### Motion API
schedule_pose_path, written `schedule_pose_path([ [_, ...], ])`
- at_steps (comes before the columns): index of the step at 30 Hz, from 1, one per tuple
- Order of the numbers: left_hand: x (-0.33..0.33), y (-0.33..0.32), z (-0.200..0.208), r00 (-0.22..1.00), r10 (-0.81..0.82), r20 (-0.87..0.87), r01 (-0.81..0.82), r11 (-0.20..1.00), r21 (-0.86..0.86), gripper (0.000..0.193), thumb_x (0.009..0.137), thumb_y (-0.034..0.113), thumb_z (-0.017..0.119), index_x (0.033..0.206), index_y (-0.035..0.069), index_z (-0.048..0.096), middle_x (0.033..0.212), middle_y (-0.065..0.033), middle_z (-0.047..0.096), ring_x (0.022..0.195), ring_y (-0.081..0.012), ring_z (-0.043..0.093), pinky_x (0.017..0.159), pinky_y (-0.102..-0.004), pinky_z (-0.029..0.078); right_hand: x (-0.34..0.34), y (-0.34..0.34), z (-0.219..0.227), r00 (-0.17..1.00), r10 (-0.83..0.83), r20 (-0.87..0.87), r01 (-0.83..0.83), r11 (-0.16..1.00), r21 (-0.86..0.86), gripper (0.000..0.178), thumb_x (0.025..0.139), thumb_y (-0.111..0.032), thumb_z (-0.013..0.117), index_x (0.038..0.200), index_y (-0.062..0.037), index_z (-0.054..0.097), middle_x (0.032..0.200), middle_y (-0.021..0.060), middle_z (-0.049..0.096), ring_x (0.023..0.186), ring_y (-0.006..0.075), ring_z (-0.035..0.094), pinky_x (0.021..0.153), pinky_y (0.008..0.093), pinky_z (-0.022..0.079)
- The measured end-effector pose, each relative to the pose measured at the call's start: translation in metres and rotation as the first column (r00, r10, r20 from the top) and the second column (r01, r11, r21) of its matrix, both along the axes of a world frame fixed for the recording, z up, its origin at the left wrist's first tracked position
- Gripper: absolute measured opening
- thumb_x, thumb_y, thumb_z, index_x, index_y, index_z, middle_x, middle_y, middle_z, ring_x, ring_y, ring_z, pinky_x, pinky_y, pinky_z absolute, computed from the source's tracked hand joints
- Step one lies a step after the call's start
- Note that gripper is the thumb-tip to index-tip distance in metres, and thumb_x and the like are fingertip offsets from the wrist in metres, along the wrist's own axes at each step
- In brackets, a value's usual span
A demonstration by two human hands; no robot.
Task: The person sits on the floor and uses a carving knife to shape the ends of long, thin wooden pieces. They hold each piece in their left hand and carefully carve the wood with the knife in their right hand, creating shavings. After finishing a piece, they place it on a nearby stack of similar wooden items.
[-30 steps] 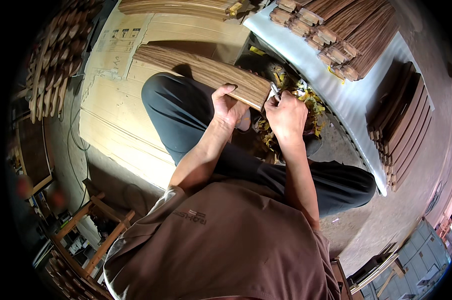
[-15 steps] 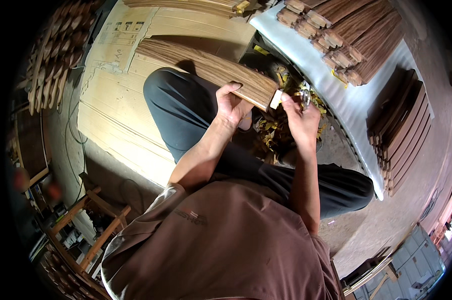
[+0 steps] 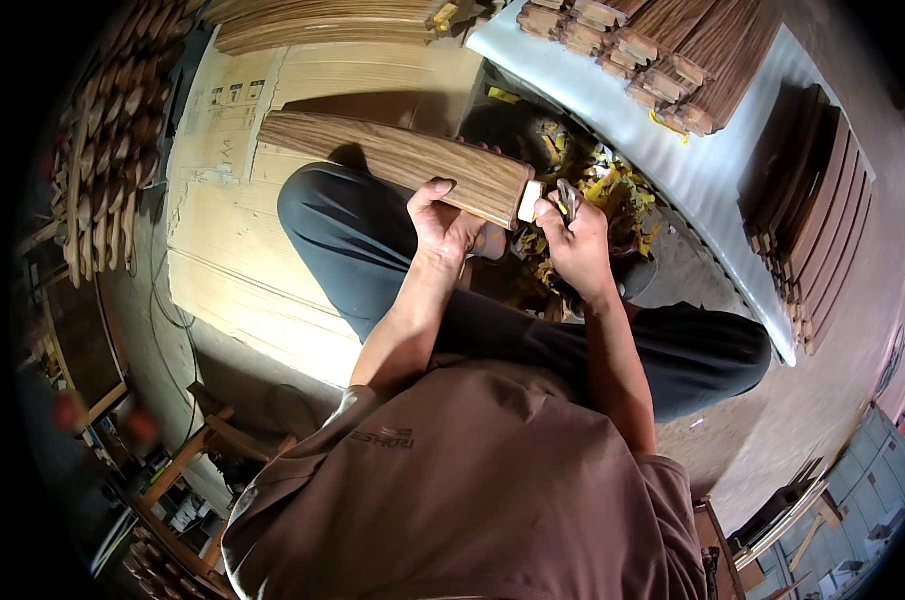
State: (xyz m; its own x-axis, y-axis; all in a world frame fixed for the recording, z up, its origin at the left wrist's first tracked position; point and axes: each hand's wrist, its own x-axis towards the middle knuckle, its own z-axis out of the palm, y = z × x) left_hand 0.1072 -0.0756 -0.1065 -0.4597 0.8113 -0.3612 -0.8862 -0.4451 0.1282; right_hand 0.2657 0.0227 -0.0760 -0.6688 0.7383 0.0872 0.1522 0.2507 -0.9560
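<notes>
A long brown wood-grained piece lies slantwise across my raised left knee, with a pale tenon sticking out of its near right end. My left hand is wrapped around that end from below, thumb on the upper face. Right beside the tenon, my right hand is closed, its thumb tip at the tenon's side. From its fingers juts a small metallic tool; the fingers hide most of it, so its kind does not show.
Yellow and brown scraps litter the floor beyond my right hand. Stacked wooden pieces rest on a white foam sheet to the right, near curved dark slats. Flattened cardboard spreads out on the left, with more wooden pieces at its far edge.
The whole view has shifted a little. The metallic tool in my right hand is tilted differently at the tenon. My left hand keeps its grip on the wooden piece.
</notes>
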Motion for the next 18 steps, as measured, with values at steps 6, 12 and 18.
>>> schedule_pose_path([
  [6,0.001,0.001,-0.001,0.999,-0.031,-0.026,0.031,0.999,-0.024,0.064,0.064,0.012,0.066,0.127,0.002,0.056,0.126,-0.0184,0.059,0.129,-0.0371,0.052,0.117,-0.0583,0.036,0.002,-0.001,0.005,0.993,-0.077,0.094,0.078,0.997,0.001,0.016,0.089,-0.008,0.069,0.085,0.0009,0.057,0.068,0.0126,0.057,0.057,0.0241,0.056,0.057,0.0325,0.047],
  [12,0.002,0.0,-0.001,0.998,-0.043,-0.044,0.04,0.998,-0.054,0.065,0.064,0.013,0.067,0.127,0.003,0.055,0.124,-0.0184,0.06,0.127,-0.0374,0.053,0.116,-0.0597,0.037,-0.001,0.01,0.0,0.974,-0.18,0.141,0.154,0.972,0.176,0.016,0.082,-0.004,0.069,0.083,-0.0014,0.054,0.069,0.0152,0.061,0.061,0.0305,0.065,0.059,0.0369,0.052],
  [18,0.002,-0.009,-0.004,1.0,-0.024,0.012,0.025,0.992,-0.126,0.067,0.066,0.014,0.068,0.13,0.0,0.052,0.127,-0.0201,0.059,0.125,-0.0391,0.053,0.114,-0.0593,0.038,-0.001,0.073,0.014,0.905,-0.378,0.195,0.292,0.886,0.36,0.032,0.087,0.002,0.058,0.115,-0.0082,0.07,0.088,0.0189,0.07,0.063,0.0256,0.063,0.065,0.0363,0.054],
])
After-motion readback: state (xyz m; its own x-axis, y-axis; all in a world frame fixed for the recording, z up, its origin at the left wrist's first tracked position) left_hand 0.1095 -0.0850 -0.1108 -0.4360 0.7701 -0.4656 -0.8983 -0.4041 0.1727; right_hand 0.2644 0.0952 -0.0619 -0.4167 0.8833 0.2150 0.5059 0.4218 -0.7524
